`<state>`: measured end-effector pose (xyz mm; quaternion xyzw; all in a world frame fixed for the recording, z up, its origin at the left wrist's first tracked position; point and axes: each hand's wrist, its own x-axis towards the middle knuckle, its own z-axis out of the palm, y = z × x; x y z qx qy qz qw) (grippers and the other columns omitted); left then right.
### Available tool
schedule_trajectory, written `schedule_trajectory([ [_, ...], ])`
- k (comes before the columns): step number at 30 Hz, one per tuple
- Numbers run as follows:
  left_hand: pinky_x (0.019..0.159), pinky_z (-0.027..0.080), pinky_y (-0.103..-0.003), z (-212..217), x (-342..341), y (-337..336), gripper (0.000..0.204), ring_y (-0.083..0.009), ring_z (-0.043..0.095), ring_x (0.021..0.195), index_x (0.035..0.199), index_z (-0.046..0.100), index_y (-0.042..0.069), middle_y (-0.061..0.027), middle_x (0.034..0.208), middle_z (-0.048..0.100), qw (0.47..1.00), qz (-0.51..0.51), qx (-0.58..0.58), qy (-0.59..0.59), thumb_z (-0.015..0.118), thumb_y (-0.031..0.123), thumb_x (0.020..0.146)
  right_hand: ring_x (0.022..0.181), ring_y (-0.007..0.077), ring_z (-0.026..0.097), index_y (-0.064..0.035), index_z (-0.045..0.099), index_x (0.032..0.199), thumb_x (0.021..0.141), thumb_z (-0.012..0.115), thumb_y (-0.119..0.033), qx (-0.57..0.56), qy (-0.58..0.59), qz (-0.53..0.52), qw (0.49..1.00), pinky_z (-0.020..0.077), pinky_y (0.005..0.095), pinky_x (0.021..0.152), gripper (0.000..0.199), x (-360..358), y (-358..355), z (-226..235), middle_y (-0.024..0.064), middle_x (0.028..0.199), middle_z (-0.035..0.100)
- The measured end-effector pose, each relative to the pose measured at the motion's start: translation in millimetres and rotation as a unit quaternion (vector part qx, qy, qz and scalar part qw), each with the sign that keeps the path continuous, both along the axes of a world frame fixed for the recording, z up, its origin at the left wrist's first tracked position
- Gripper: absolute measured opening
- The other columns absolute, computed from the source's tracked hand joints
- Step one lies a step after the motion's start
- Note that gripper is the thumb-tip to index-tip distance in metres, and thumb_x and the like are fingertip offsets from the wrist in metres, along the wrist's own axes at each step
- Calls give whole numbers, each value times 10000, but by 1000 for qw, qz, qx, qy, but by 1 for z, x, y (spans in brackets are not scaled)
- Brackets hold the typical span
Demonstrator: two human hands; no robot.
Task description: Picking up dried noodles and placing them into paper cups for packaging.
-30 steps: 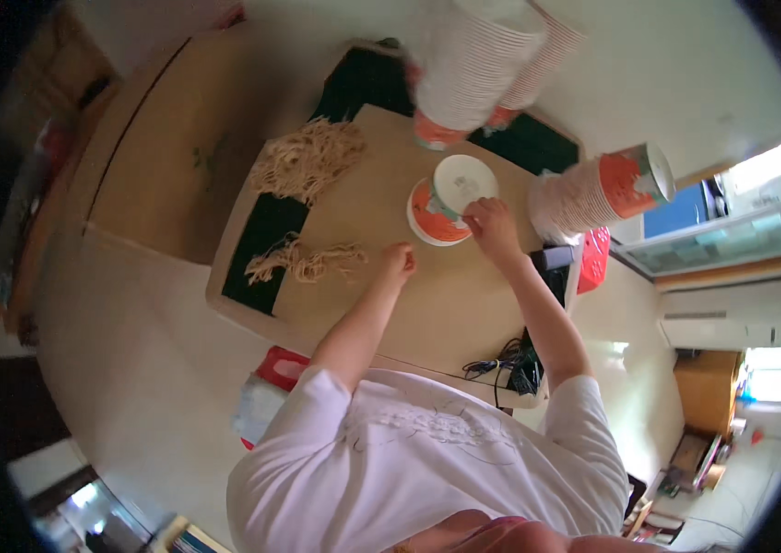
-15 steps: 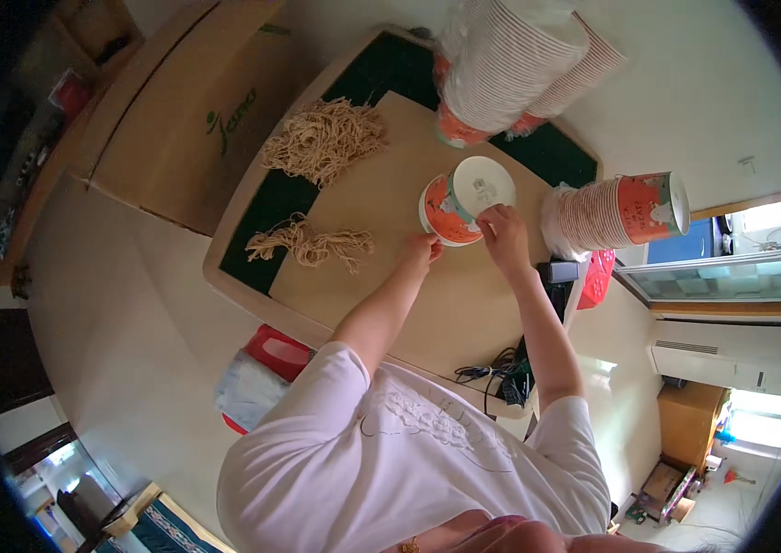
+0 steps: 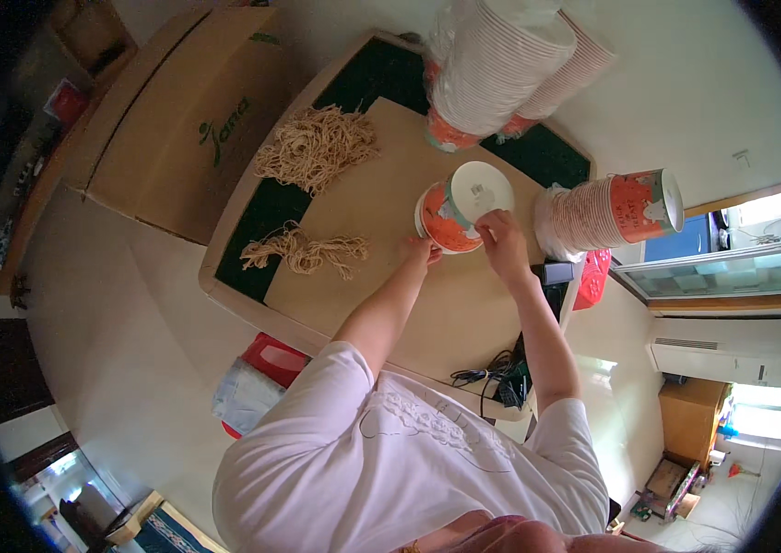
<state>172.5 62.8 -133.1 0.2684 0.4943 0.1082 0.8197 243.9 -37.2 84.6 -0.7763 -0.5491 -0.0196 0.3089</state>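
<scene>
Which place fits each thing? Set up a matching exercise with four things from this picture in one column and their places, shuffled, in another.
1. orange paper bowl
2. large noodle pile
3. cardboard box
4. sideways stack of bowls

A. left of the table, on the floor
B. between the left hand and right hand
C. far left part of the table
D. right edge of the table

Pairs: 1-B, 2-C, 3-A, 4-D

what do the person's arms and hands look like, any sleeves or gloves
Both hands are bare, with no gloves: the left hand and the right hand. The forearms are bare too. The person wears a white short-sleeved top with a faint line pattern on it; the sleeves end at the upper arms. No watch or bracelet shows on either wrist, and rings are too small to tell.
</scene>
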Motion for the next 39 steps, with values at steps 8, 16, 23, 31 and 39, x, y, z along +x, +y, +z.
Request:
schedule_trajectory([
  [8,592,586,-365,-2,8,-2,186,-251,658,673,863,558,0,-145,825,639,998,-31,0,-46,617,171,818,879,310,565,-34,571,833,782,589,29,27,14,-12,999,466,374,761,82,16,-11,37,122,871,600],
  [16,527,551,-338,-28,3,0,170,-193,601,575,899,528,20,-98,736,600,992,34,30,-118,574,173,843,1018,145,538,-31,555,1017,892,531,-37,201,215,-75,953,429,287,870,127,20,-55,128,63,1099,585],
  [23,680,546,-389,51,-48,12,391,-184,608,830,1060,535,75,-83,1006,596,991,-87,42,-92,596,396,846,1040,201,553,-35,486,1221,919,498,-205,305,636,-140,695,440,327,898,347,-10,-118,65,68,1162,564],
  [31,984,384,-305,169,-172,-4,518,-188,499,1152,1324,423,70,-95,1271,511,906,-232,332,-122,502,25,814,1068,223,549,-31,509,1220,933,447,-278,131,843,-171,492,431,371,939,384,-116,-140,-130,119,1178,576],
  [39,965,402,-339,93,-175,-25,491,-254,524,1131,1246,482,24,-145,1189,564,902,-169,395,-29,474,-54,762,940,152,544,-36,566,1109,969,437,-303,161,582,-251,757,439,285,819,328,-119,-107,-100,67,1140,559],
])
